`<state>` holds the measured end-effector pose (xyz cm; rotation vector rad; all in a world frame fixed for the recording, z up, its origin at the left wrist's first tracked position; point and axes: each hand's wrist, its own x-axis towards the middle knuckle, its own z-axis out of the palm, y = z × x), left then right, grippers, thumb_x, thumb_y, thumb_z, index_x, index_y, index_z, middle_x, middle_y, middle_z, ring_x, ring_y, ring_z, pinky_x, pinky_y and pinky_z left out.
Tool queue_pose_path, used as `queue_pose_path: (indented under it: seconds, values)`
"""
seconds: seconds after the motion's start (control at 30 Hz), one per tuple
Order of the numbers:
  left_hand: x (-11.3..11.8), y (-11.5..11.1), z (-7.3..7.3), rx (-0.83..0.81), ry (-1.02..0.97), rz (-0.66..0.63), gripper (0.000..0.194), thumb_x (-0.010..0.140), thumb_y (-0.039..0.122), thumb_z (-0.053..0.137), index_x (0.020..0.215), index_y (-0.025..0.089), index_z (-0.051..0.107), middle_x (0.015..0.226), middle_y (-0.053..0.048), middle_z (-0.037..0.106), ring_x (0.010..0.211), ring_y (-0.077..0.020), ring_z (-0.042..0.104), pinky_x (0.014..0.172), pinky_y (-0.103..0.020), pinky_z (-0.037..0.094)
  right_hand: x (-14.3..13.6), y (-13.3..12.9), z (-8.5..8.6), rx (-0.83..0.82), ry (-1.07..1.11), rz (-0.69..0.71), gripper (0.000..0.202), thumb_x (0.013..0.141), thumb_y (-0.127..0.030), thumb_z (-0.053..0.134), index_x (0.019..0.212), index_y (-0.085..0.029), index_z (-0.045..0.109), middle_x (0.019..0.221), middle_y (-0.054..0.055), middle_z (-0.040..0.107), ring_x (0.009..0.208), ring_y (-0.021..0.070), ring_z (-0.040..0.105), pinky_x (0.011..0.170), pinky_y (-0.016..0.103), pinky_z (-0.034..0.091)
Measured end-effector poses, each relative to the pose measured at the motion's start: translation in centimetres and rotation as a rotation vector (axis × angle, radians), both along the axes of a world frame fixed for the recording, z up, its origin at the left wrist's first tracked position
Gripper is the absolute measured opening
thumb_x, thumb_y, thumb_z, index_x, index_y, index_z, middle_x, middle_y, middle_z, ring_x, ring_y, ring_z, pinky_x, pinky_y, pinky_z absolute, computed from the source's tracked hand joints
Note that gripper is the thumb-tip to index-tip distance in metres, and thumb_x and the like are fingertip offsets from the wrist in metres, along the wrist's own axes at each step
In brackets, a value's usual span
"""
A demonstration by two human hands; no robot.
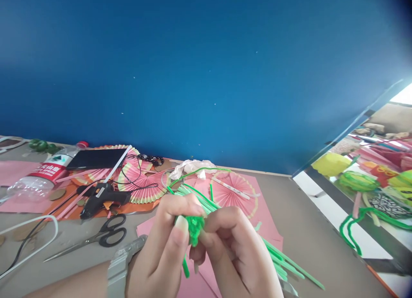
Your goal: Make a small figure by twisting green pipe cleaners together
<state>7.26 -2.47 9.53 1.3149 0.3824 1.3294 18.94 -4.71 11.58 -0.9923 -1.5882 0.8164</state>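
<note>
A small bunched piece of bright green pipe cleaner [195, 228] is pinched between my two hands at the middle of the view. My left hand [164, 242], with a grey watch [120, 263] at its wrist, grips it from the left with thumb and forefinger. From the right, my right hand [240, 251] closes its fingertips on the same piece. A short green end hangs below, and the fingers cover part of the piece. Under and behind my hands, a bundle of light green pipe cleaners [283, 261] lies on pink paper [262, 208].
At left lie black scissors [111, 236], a black glue gun [103, 198], a plastic bottle [48, 171] and a dark phone [96, 158]. Pleated pink paper fans [144, 182] and a white pen [231, 188] sit behind. A blue partition [206, 75] rises at the back.
</note>
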Motion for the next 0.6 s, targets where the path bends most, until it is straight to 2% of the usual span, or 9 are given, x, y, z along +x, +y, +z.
queue_pose_path:
  seconds: [0.07, 0.13, 0.2, 0.3, 0.47, 0.6]
  values:
    - [-0.1, 0.2, 0.2, -0.027, 0.010, -0.003, 0.022, 0.095, 0.035, 0.029, 0.105, 0.031, 0.049, 0.079, 0.001, 0.045, 0.063, -0.0091, 0.048, 0.054, -0.020, 0.043, -0.1, 0.0, 0.2, -0.022, -0.031, -0.043, 0.009, 0.091, -0.021, 0.042, 0.083, -0.023, 0.046, 0.062, -0.003, 0.056, 0.052, 0.0104, 0.056, 0.048, 0.020, 0.044]
    - [-0.1, 0.4, 0.5, -0.074, 0.023, 0.058, 0.020, 0.095, 0.035, 0.032, 0.101, 0.029, 0.050, 0.078, 0.001, 0.045, 0.066, -0.0104, 0.046, 0.060, -0.022, 0.043, 0.0, 0.1, 0.4, 0.002, -0.090, -0.096, 0.005, 0.088, -0.020, 0.047, 0.084, -0.023, 0.047, 0.064, -0.003, 0.056, 0.054, 0.0111, 0.055, 0.049, 0.021, 0.043]
    - [-0.1, 0.4, 0.6, -0.117, 0.065, 0.095, 0.021, 0.094, 0.038, 0.032, 0.097, 0.029, 0.051, 0.080, 0.001, 0.046, 0.070, -0.0114, 0.045, 0.065, -0.023, 0.042, 0.2, 0.4, 0.6, 0.070, -0.176, -0.127, 0.009, 0.085, -0.018, 0.050, 0.080, -0.024, 0.046, 0.064, -0.003, 0.055, 0.054, 0.0112, 0.053, 0.051, 0.022, 0.042]
    - [0.0, 0.3, 0.7, -0.172, 0.076, 0.070, 0.024, 0.094, 0.042, 0.029, 0.096, 0.029, 0.050, 0.083, 0.001, 0.046, 0.074, -0.0121, 0.045, 0.065, -0.022, 0.041, 0.6, 0.6, 0.7, 0.141, -0.275, -0.128, 0.014, 0.087, -0.016, 0.048, 0.076, -0.024, 0.045, 0.061, -0.004, 0.053, 0.050, 0.0104, 0.047, 0.051, 0.022, 0.039]
    - [0.4, 0.2, 0.7, -0.161, 0.097, 0.063, 0.024, 0.093, 0.042, 0.033, 0.100, 0.029, 0.052, 0.079, 0.002, 0.046, 0.071, -0.0110, 0.044, 0.067, -0.022, 0.039, 1.0, 0.7, 0.8, 0.084, -0.301, -0.132, 0.016, 0.089, -0.019, 0.047, 0.074, -0.024, 0.045, 0.056, -0.005, 0.048, 0.048, 0.0102, 0.044, 0.048, 0.021, 0.035]
    - [0.2, 0.5, 0.7, -0.139, 0.188, 0.032, 0.026, 0.094, 0.043, 0.031, 0.098, 0.028, 0.052, 0.076, 0.002, 0.044, 0.068, -0.0118, 0.041, 0.064, -0.022, 0.037, 1.7, 0.8, 1.0, 0.124, -0.263, -0.179, 0.015, 0.087, -0.019, 0.052, 0.074, -0.024, 0.048, 0.060, -0.005, 0.052, 0.049, 0.0101, 0.044, 0.049, 0.022, 0.036]
